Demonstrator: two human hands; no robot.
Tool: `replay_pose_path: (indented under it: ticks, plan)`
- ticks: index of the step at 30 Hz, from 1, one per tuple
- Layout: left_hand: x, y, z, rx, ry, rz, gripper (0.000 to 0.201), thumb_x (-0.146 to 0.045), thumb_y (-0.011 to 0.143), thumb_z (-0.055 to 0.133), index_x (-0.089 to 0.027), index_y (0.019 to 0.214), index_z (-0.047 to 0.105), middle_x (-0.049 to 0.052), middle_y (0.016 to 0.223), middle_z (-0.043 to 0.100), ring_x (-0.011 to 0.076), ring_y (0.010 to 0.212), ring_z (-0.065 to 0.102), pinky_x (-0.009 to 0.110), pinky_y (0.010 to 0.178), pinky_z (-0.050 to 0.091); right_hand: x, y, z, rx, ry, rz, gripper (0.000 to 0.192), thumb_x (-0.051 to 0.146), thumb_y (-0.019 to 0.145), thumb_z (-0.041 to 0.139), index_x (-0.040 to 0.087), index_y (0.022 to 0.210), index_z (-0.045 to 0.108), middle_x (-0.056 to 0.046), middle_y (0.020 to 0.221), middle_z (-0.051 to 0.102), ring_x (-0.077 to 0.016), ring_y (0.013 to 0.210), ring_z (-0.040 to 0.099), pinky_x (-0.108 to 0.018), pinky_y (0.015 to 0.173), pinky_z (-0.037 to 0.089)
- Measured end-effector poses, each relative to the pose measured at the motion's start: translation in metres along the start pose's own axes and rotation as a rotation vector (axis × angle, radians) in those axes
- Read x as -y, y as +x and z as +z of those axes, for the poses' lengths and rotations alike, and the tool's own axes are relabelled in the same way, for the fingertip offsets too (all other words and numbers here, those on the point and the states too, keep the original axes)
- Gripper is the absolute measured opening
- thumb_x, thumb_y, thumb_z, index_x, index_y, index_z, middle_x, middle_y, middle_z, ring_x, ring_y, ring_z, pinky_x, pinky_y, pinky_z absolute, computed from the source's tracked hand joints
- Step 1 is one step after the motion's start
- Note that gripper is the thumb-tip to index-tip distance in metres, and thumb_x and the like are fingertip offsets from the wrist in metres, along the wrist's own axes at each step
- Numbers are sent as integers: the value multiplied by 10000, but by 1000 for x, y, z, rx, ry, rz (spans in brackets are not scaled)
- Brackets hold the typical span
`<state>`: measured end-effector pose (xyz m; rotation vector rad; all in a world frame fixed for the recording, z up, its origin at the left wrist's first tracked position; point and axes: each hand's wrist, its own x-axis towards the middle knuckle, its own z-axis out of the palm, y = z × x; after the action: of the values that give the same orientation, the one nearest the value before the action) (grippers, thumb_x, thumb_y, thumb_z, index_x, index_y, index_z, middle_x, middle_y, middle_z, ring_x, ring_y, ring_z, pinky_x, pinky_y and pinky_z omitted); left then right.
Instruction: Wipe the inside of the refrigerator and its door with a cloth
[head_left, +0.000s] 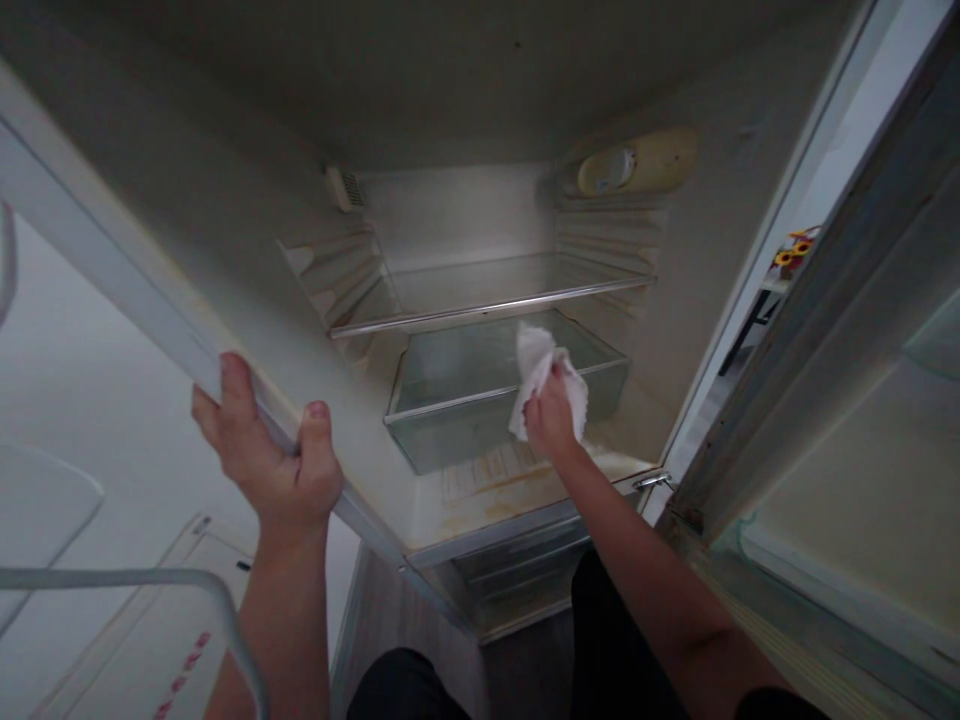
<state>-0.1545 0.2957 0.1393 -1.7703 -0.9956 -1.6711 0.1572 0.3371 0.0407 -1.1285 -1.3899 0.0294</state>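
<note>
I look down into an open fridge (247,210). My left hand (270,455) grips the front edge of its left side wall, fingers outside and thumb inside. My right hand (551,415) is inside the fridge, shut on a crumpled white cloth (536,365), held at the front of the clear drawer (487,400) under a glass shelf (487,290). The fridge floor (487,490) just below my right hand shows yellow-brown stains.
The fridge door (847,450) stands open at the right. A yellowed control housing (637,165) sits on the upper right inner wall. A white metal rail (150,585) crosses the lower left. My dark-clothed knees (405,685) are at the bottom, over a wood floor.
</note>
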Motion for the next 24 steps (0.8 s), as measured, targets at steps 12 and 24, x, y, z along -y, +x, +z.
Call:
replay_pose_path:
  ticks: [12, 24]
  plan:
    - [-1, 2, 0, -9, -17, 9, 848, -359, 837, 683, -262, 1605, 336, 135, 1621, 401, 363, 1495, 383, 594, 1259, 233, 127, -52, 131, 455, 226, -205, 428, 232, 1045, 279, 110, 1359, 543, -152, 1323, 628, -213, 1346, 508, -402, 1207, 353]
    - [1, -2, 1, -40, -39, -44, 718, -603, 999, 275, -182, 1558, 433, 111, 1588, 484, 282, 1510, 379, 489, 1279, 193, 188, 3, 142, 268, 552, -456, 581, 338, 1042, 291, 66, 1554, 332, -131, 1601, 384, -190, 1553, 272, -358, 1296, 227]
